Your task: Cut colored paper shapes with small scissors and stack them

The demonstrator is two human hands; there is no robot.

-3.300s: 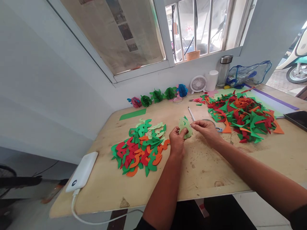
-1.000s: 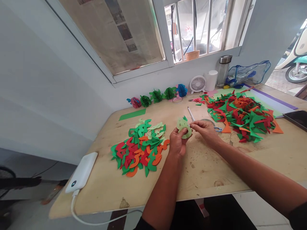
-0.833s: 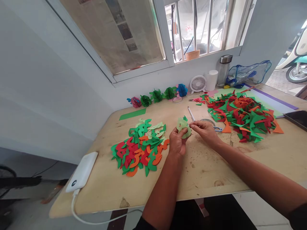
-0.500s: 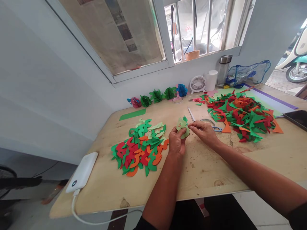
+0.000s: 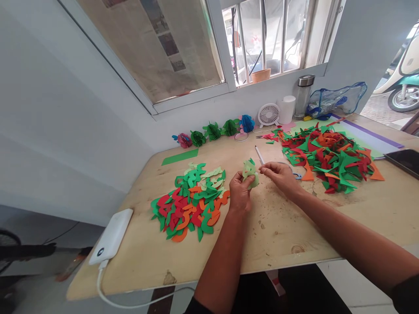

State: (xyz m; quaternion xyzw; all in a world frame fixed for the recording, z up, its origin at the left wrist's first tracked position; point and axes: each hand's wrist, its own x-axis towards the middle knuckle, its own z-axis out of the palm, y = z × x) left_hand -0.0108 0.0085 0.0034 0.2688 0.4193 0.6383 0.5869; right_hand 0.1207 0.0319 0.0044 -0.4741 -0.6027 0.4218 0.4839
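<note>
the left hand is above the middle of the surface, its fingers clamped on a pale green paper, thumb pressed over the front, with a darker green bit showing at the top. the right hand is just beside the paper's right side, thumb and forefinger together at the tips; a small scrap might be between them, but it is too small to tell.

the pen lies just beyond the right fingertips, and a blue handle shows past the right knuckles, partly hidden. left of the left hand, a heap of cutouts in green, red, orange and pale green spreads over the left half of the surface. the scraps are heaped toward the right edge, with the phone on their right.

along the far edge, by the wall, stand paper balls in pink, green and blue, then the fan, a white cylinder, the bottle and, toward the far right corner, a clear pouch. a green strip lies near the far left corner. the power bank sits at the left edge, its cable looping past the near left corner.
</note>
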